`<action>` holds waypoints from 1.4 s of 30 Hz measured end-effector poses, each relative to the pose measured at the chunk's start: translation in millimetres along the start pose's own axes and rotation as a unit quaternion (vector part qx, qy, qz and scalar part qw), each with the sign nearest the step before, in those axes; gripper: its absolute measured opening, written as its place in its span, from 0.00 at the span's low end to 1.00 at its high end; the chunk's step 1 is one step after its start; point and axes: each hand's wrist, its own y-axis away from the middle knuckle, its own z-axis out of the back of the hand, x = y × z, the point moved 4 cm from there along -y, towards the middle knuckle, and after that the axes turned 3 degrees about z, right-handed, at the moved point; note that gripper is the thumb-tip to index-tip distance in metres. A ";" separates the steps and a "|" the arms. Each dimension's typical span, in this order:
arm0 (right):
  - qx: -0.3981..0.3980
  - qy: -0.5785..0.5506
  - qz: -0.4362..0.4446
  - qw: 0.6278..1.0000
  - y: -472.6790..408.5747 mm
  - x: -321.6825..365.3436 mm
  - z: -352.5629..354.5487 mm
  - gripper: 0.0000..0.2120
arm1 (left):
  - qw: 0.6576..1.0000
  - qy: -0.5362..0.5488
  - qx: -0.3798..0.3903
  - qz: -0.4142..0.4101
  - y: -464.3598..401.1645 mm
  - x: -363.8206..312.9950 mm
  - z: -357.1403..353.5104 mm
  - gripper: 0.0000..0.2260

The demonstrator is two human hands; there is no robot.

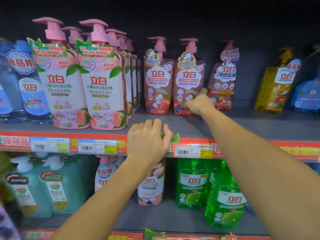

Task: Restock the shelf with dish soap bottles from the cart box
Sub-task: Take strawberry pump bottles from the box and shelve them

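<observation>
Here we see that the right hand is the nearer one to the task's thing: it reaches deep onto the upper shelf and its fingers are curled against the lower front of a strawberry dish soap bottle, which stands upright with its pump on top, so its long axis is vertical. The bottle lies just to the left of this hand and a little behind it, touching the fingers, and a second bottle of the same kind stands just beside it on the left. Whether the thumb closes round the far side we cannot tell, because the hand hides it. The left hand is lower and nearer to us, at the front edge of the shelf, and its fingers are bent around a green leaf-shaped tag on the red price rail; it holds no bottle. We judge that the coming move belongs to the right hand, which should slide or turn the upright bottle toward the bare front of the shelf. The cart box is not in view.
</observation>
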 end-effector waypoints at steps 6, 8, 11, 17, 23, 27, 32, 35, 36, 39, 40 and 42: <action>0.006 0.076 -0.020 0.997 -0.3 2.0 -3.9 0.46 | 1.000 -0.005 0.013 0.004 2.8 2.4 -2.7 0.17; 0.004 0.103 -0.012 0.995 1.4 2.5 0.9 0.42 | 1.000 -0.009 0.016 0.006 0.5 3.4 -2.1 0.18; 0.019 0.153 0.020 0.988 8.2 -1.7 10.2 0.33 | 1.000 -0.018 0.024 0.007 -0.6 4.2 -1.8 0.18; 0.082 0.194 0.076 0.975 69.1 -15.1 9.6 0.32 | 0.994 -0.034 0.100 0.007 0.6 12.1 -5.2 0.24; 0.039 0.292 0.131 0.947 141.5 -20.1 15.2 0.33 | 0.973 -0.018 0.228 -0.022 -1.7 10.6 -0.3 0.33; 0.036 0.324 0.145 0.934 182.8 -34.4 16.6 0.33 | 0.972 0.029 0.227 -0.050 9.5 8.6 20.7 0.33; 0.043 0.343 0.151 0.926 229.4 -48.3 21.8 0.35 | 0.973 0.074 0.193 -0.103 43.9 -3.7 49.6 0.34; 0.094 0.358 0.118 0.922 271.3 -75.1 7.0 0.36 | 0.952 0.113 0.260 -0.120 91.1 -23.4 67.1 0.32; 0.109 0.358 0.108 0.921 288.4 -87.2 0.4 0.37 | 0.941 0.117 0.294 -0.121 110.5 -29.5 69.6 0.32; 0.136 0.353 0.085 0.922 338.6 -125.9 -10.3 0.38 | 0.920 0.124 0.348 -0.134 164.0 -51.6 80.8 0.38; 0.144 0.354 0.074 0.921 353.3 -138.6 -8.4 0.38 | 0.915 0.132 0.353 -0.142 182.0 -61.4 83.9 0.39; 0.156 0.356 0.043 0.920 380.5 -163.1 3.7 0.37 | 0.899 0.144 0.378 -0.166 215.7 -84.1 90.9 0.39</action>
